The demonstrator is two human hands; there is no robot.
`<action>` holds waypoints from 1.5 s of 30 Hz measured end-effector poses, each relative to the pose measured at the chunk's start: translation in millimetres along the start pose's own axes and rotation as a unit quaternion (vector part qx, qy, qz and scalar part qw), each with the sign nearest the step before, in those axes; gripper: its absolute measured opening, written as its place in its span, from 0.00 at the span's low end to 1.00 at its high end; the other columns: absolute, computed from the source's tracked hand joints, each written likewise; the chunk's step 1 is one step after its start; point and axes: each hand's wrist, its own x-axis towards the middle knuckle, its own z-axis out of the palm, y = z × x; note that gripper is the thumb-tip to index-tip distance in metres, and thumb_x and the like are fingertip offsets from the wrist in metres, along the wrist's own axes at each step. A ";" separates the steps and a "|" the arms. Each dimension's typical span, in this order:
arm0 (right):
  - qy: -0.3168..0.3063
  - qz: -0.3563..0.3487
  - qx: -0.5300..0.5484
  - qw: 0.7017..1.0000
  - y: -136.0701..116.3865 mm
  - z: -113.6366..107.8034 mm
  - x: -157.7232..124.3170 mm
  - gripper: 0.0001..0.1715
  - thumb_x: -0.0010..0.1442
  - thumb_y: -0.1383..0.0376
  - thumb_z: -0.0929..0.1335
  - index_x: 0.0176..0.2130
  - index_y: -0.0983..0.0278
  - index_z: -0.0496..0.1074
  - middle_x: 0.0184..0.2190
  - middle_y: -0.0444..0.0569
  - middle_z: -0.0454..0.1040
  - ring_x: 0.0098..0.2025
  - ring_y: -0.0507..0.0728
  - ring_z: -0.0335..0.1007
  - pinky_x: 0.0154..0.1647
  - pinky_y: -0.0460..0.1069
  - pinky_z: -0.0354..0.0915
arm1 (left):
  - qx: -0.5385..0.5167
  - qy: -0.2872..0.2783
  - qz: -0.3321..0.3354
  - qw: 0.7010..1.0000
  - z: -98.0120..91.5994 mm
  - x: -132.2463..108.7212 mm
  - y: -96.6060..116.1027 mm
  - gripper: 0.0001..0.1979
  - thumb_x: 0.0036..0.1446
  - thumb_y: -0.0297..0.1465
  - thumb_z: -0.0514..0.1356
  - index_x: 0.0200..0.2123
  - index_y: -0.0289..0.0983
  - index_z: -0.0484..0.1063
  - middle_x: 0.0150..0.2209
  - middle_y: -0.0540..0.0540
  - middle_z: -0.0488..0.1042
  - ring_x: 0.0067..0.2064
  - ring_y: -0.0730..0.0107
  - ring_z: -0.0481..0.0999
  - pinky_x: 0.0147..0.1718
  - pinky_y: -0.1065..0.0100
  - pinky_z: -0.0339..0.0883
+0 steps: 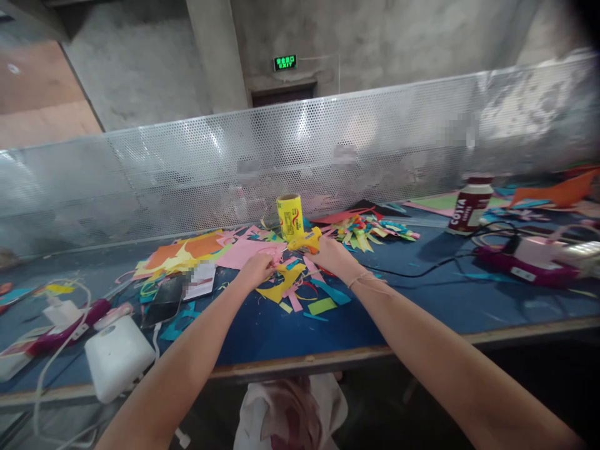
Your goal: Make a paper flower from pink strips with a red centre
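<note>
My right hand (330, 253) is closed around yellow-handled scissors (304, 240), which point left toward my other hand. Between the fingers of my left hand (257, 270) is a piece of pink paper (274, 251), partly hidden by the fingers. Below both hands lies a heap of paper scraps, among them a yellow scrap (281, 284), a blue scrap (335, 292) and a green scrap (322, 305). Just behind the scissors stands an upright yellow can-shaped container (290, 215) with printed sides.
A phone (162, 301), a white card (201, 280), a white charger (118, 356) and a purple power strip (70, 331) lie left on the blue table (285, 340). Cut strips (360, 232), a Costa bottle (470, 206) and another power strip (525, 265) are right. A perforated metal screen (187, 181) runs behind.
</note>
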 end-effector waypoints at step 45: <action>-0.004 -0.085 -0.055 0.995 -16.1 21.5 -7.3 0.23 0.56 0.53 0.61 0.41 0.70 0.64 0.35 0.57 0.73 0.38 0.60 0.71 0.34 0.49 0.62 | -0.085 0.045 -0.037 0.995 0.6 5.8 -7.7 0.11 0.52 0.27 0.50 0.21 0.34 0.67 0.22 0.48 0.68 0.27 0.71 0.64 0.28 0.70 0.54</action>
